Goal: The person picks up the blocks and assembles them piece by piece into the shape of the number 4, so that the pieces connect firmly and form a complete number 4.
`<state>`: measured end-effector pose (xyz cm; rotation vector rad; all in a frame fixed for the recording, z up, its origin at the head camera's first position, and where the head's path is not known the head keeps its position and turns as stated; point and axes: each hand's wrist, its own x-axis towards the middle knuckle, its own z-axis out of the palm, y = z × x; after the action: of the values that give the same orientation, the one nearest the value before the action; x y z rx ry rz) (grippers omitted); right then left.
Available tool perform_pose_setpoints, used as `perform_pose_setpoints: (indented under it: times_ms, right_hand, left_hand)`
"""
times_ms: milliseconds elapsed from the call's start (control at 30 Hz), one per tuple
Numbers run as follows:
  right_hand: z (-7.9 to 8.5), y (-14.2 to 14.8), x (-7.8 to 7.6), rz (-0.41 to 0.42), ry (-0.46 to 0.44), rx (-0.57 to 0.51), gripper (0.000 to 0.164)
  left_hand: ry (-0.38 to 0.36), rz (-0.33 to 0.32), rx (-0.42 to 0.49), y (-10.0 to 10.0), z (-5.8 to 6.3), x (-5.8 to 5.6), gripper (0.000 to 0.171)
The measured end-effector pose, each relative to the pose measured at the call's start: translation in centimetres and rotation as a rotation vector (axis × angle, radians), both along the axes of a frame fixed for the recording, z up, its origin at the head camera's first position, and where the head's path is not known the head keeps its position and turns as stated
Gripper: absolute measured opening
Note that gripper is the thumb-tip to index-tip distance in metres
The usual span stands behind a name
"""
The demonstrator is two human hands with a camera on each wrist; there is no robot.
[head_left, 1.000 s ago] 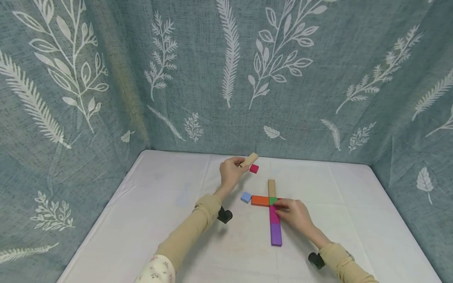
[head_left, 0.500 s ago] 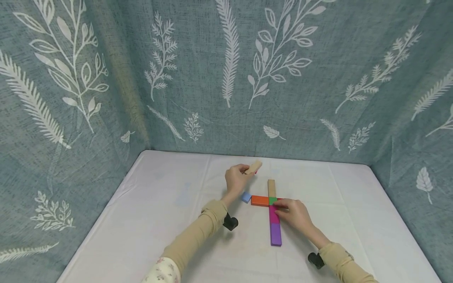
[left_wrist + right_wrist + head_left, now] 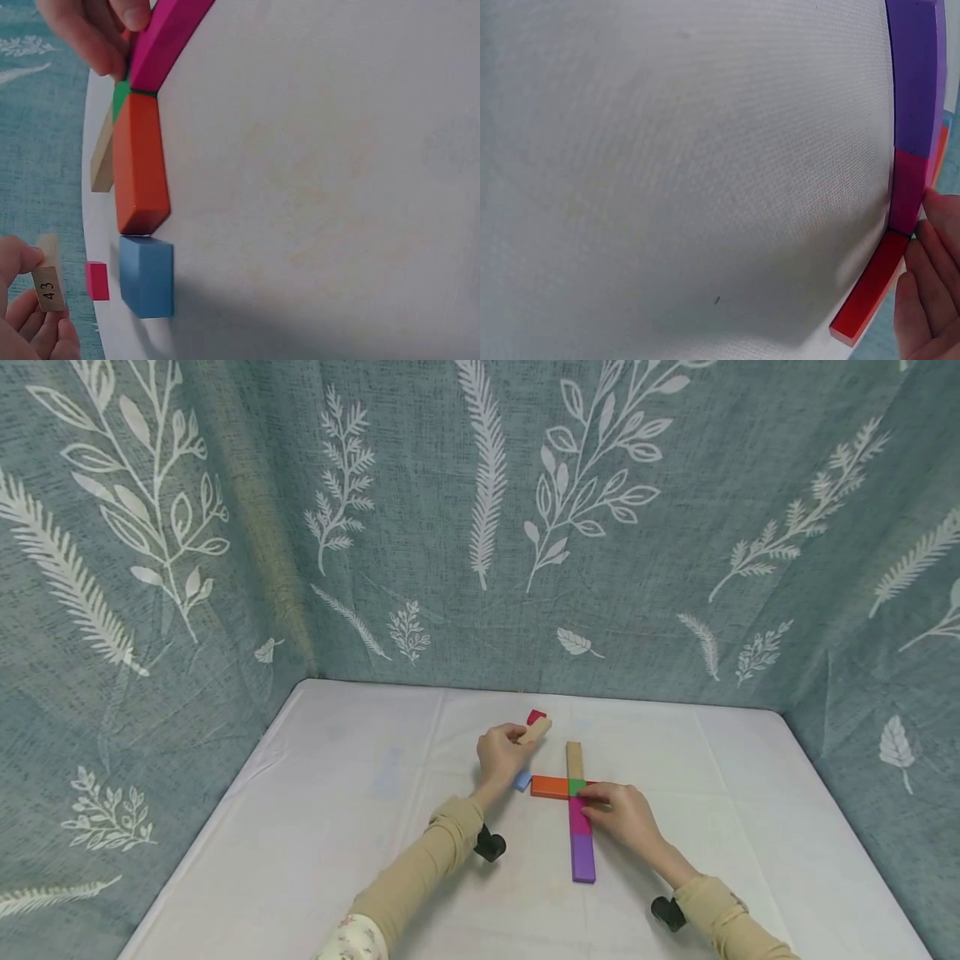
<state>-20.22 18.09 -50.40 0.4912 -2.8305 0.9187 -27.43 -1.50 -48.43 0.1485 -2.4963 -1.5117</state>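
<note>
My left hand point(image 3: 501, 753) holds a plain wooden block point(image 3: 536, 730) between thumb and fingers, above the far part of the table. In the left wrist view a number, which looks like 43, is printed on its end. My right hand point(image 3: 624, 815) touches a cross of flat blocks: its fingertips lie by the green block point(image 3: 576, 787) and the red block point(image 3: 870, 289), its thumb at the magenta block point(image 3: 580, 817). A purple block point(image 3: 582, 858) continues the near arm. An orange block point(image 3: 550, 787) forms the left arm, another wooden block point(image 3: 574, 761) the far one.
A blue block point(image 3: 146, 277) lies just beyond the orange block's left end, partly behind my left hand in the head view. A small red block point(image 3: 536, 717) sits farther back. Patterned curtains point(image 3: 450, 527) stand around the white-covered table point(image 3: 300, 827).
My left hand has come slightly right and nearer with the wooden block, passing in front of the small red block and now partly covering the blue one. My right hand has stayed in place.
</note>
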Motion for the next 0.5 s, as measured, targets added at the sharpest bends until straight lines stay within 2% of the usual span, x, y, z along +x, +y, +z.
perform_pose_setpoints:
  times_ms: [500]
  right_hand:
    - [0.1, 0.0, 0.0, 0.003, -0.005, -0.007, 0.026]
  left_hand:
    - [-0.086, 0.007, -0.023, 0.5, -1.8, 0.7, 0.022]
